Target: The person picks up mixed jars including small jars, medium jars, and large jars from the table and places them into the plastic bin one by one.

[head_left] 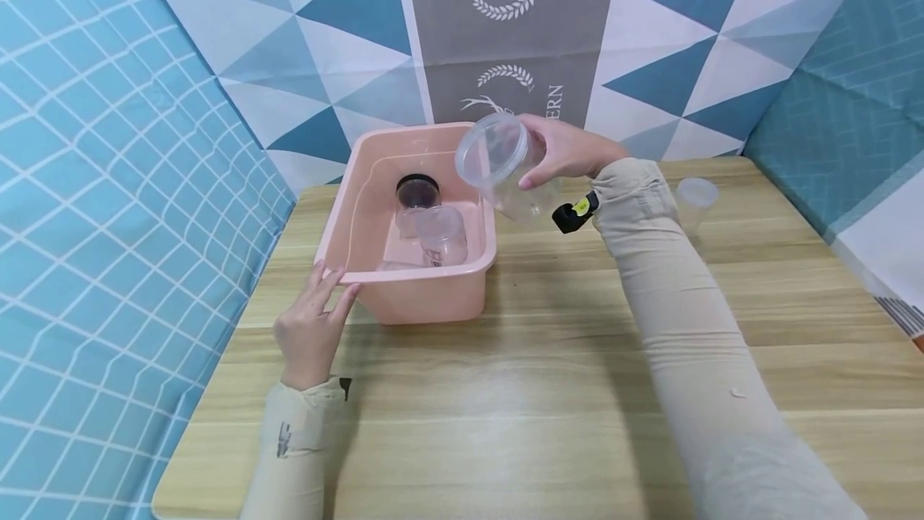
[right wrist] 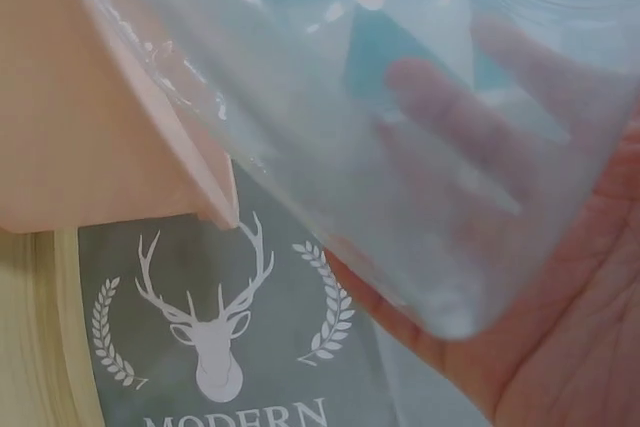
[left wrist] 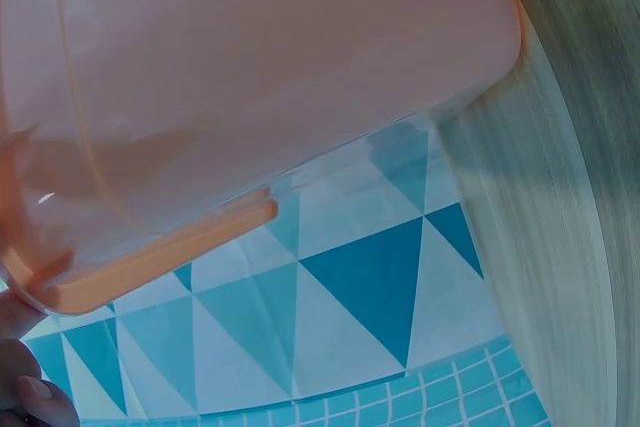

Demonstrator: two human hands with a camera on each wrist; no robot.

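My right hand [head_left: 570,151] grips a clear plastic jar [head_left: 516,195] with a translucent round lid. The jar is tilted, its lidded end over the right rim of a pink basin [head_left: 433,295]. Through the clear wall, fingers [right wrist: 450,112] show in the right wrist view. My left hand [head_left: 312,335] holds the basin's rim at its near left corner, fingertips on the edge. Inside the basin lie a clear container with a black rim [head_left: 417,191] and a clear jar [head_left: 443,235] with dark print, with another clear piece beside them.
A small translucent cup [head_left: 696,195] stands at the right on the wooden table [head_left: 505,424]. Patterned cloth hangs behind the table, and blue gridded cloth [head_left: 108,207] runs along its left side.
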